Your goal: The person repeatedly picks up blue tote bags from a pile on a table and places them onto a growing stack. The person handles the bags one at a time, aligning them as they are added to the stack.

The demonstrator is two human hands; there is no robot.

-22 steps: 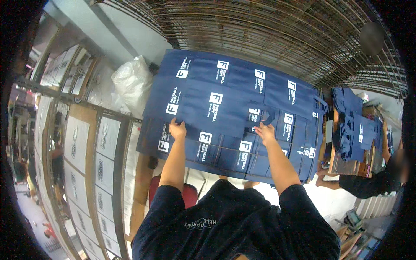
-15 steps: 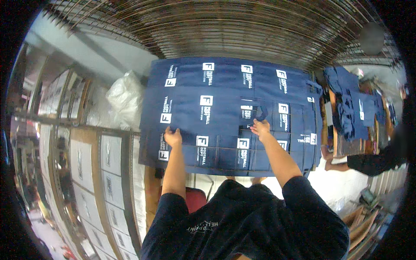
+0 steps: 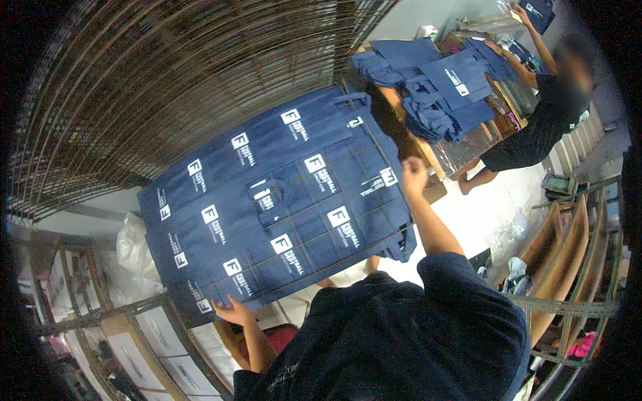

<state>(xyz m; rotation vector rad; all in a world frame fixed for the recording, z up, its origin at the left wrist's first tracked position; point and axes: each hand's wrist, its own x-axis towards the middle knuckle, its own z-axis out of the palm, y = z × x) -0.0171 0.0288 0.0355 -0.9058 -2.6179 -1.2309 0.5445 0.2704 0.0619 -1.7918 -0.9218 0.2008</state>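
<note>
Navy printed cloth bags (image 3: pixel 200 230) with white prints lie flat, side by side, over a wide wire rack (image 3: pixel 321 204) in front of me. At their near left edge is my left hand (image 3: pixel 233 311), thumb and fingers apart, touching or just above the cloth. My right hand (image 3: pixel 414 175) is at the rack's right end with its fingers curled in. Whether those fingers grip the rack's edge or cloth is hidden. Some straps hang off the rack's right end.
A stack of wire racks (image 3: pixel 200 73) rises behind. To the right, a wooden table (image 3: pixel 468 150) bears heaped navy bags (image 3: pixel 441 117); a person in black (image 3: pixel 528 127) reaches over it. White boxes (image 3: pixel 160 334) and a white plastic bag (image 3: pixel 134 247) are at left, wooden boards (image 3: pixel 555 247) at right.
My view has turned right. My right hand has left the middle of the cloth for the rack's right end; my left hand has shifted to the near left edge.
</note>
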